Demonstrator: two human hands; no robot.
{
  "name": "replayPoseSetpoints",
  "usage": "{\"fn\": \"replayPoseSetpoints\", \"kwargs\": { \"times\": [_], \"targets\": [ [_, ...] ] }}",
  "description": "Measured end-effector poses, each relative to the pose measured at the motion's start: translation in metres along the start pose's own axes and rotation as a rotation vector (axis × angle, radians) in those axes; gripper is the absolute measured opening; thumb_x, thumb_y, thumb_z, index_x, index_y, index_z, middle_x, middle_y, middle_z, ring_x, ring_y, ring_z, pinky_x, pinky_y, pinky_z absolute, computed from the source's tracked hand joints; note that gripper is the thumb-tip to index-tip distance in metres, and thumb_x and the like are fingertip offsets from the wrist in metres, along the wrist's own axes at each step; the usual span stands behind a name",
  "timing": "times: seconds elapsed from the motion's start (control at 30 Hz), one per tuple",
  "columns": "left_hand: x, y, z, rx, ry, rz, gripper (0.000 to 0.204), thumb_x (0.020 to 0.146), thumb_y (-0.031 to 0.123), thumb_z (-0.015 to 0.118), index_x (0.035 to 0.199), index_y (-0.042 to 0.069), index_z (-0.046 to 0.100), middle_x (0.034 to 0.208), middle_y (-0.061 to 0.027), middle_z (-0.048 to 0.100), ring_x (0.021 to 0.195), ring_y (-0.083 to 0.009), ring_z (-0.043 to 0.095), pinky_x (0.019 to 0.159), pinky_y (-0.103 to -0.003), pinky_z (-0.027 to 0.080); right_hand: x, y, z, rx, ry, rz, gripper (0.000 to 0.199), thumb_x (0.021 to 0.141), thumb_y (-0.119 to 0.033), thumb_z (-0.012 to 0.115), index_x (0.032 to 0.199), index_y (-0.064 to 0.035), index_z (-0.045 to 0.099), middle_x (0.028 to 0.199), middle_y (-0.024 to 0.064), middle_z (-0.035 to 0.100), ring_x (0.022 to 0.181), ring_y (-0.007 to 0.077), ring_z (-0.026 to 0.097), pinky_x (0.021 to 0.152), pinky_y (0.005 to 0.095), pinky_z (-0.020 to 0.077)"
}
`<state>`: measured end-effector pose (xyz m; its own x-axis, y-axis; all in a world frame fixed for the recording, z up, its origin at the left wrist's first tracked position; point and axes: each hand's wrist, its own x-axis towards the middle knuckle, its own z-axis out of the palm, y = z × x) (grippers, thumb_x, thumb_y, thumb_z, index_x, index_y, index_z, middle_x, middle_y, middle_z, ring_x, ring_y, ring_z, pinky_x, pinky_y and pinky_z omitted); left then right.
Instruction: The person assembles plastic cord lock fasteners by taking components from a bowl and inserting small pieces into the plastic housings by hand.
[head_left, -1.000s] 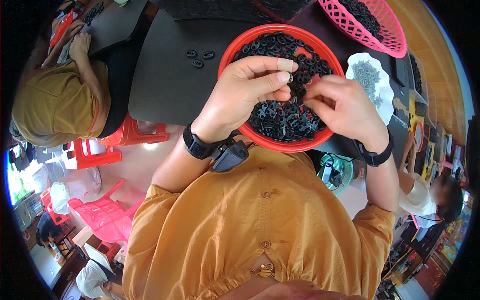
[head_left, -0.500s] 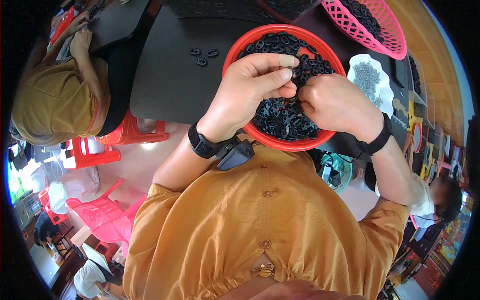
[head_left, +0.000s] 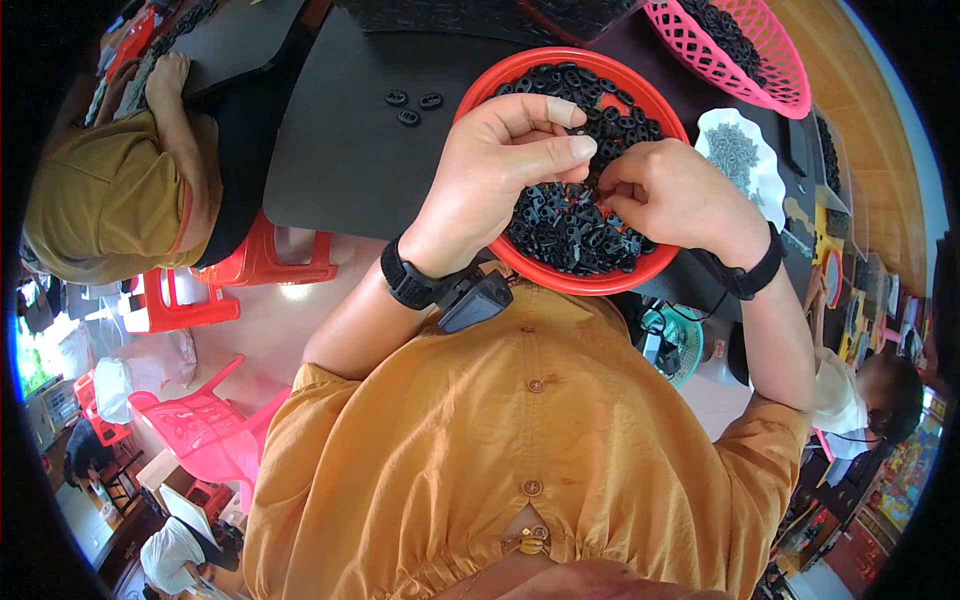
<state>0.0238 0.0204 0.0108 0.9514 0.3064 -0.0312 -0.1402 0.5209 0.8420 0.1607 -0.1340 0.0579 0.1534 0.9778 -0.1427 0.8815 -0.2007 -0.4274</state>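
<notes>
A red round bowl (head_left: pixel 655 272) full of small black plastic pieces, many of them oval with two holes, stands at the table's near edge. Over its left side hovers my left hand (head_left: pixel 490 160), thumb and index finger curled toward each other in a pinch; tape wraps the index finger. What lies between those fingertips is too small to make out. Down in the bowl, the fingers of my right hand (head_left: pixel 690 200) are bunched together among the black pieces, and I cannot see what they grip. Several loose red bits show through the black ones.
Three black oval pieces (head_left: pixel 409 117) lie on the dark tabletop (head_left: pixel 340 170) to the left. Right of the bowl are a white wavy-rimmed dish (head_left: pixel 772 200) of small grey parts and a pink basket (head_left: pixel 792 80) of black parts. Another person's arm (head_left: pixel 172 120) works at far left.
My right hand has opened its grip slightly and turned, so its fingers show more. My left thumb and index finger have moved slightly apart.
</notes>
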Motion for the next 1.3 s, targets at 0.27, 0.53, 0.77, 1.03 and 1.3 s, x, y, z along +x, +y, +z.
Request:
{"fn": "replayPoseSetpoints", "kwargs": {
  "times": [0.27, 0.53, 0.77, 1.03, 1.3],
  "targets": [
    [0.000, 0.006, 0.006, 0.051, 0.045, -0.080, 0.019, 0.093, 0.015, 0.060, 0.106, 0.001, 0.062, 0.088, -0.0057, 0.065, 0.074, -0.0120, 0.064, 0.066, -0.024, 0.055, 0.005, -0.011, -0.004, -0.169, -0.150, 0.054, 0.014, 0.072, -0.012, 0.059, 0.073, 0.0011, 0.065, 0.076, 0.0210, 0.063, 0.077, 0.0379, 0.062, 0.070, 0.0451, 0.0511],
    [-0.001, 0.000, 0.007, 0.165, 0.013, -0.008, 0.020, 0.093, 0.016, 0.061, 0.105, 0.001, 0.063, 0.086, -0.0037, 0.065, 0.070, -0.0083, 0.060, 0.056, -0.021, 0.051, 0.001, -0.010, 0.005, -0.151, 0.054, -0.049, 0.014, 0.070, -0.012, 0.058, 0.070, 0.0011, 0.064, 0.070, 0.0210, 0.062, 0.071, 0.0394, 0.062, 0.067, 0.0475, 0.0510],
    [-0.001, 0.001, 0.008, 0.159, 0.011, -0.022, 0.019, 0.092, 0.015, 0.063, 0.105, 0.001, 0.064, 0.086, -0.0038, 0.065, 0.066, -0.0068, 0.058, 0.053, -0.021, 0.049, 0.013, -0.013, 0.001, -0.175, -0.122, 0.066, 0.015, 0.069, -0.012, 0.059, 0.070, 0.0011, 0.065, 0.069, 0.0217, 0.062, 0.071, 0.0392, 0.062, 0.066, 0.0470, 0.0509],
    [-0.006, 0.000, 0.008, 0.164, 0.021, 0.021, 0.015, 0.091, 0.011, 0.063, 0.104, 0.002, 0.063, 0.080, -0.0031, 0.064, 0.064, -0.0067, 0.058, 0.054, -0.021, 0.050, -0.008, -0.004, -0.003, 0.065, 0.132, 0.168, 0.012, 0.072, -0.009, 0.062, 0.077, 0.0016, 0.064, 0.068, 0.0153, 0.064, 0.062, 0.0286, 0.064, 0.059, 0.0358, 0.0512],
    [-0.011, 0.010, 0.017, 0.132, 0.011, 0.008, 0.016, 0.091, 0.009, 0.063, 0.105, 0.002, 0.062, 0.081, -0.0036, 0.064, 0.064, -0.0078, 0.059, 0.053, -0.020, 0.051, -0.024, -0.024, 0.015, 1.085, 0.464, 0.232, 0.019, 0.091, -0.010, 0.063, 0.107, -0.0006, 0.063, 0.088, 0.0039, 0.066, 0.071, 0.0081, 0.062, 0.060, 0.0190, 0.0502]
  ]
}}
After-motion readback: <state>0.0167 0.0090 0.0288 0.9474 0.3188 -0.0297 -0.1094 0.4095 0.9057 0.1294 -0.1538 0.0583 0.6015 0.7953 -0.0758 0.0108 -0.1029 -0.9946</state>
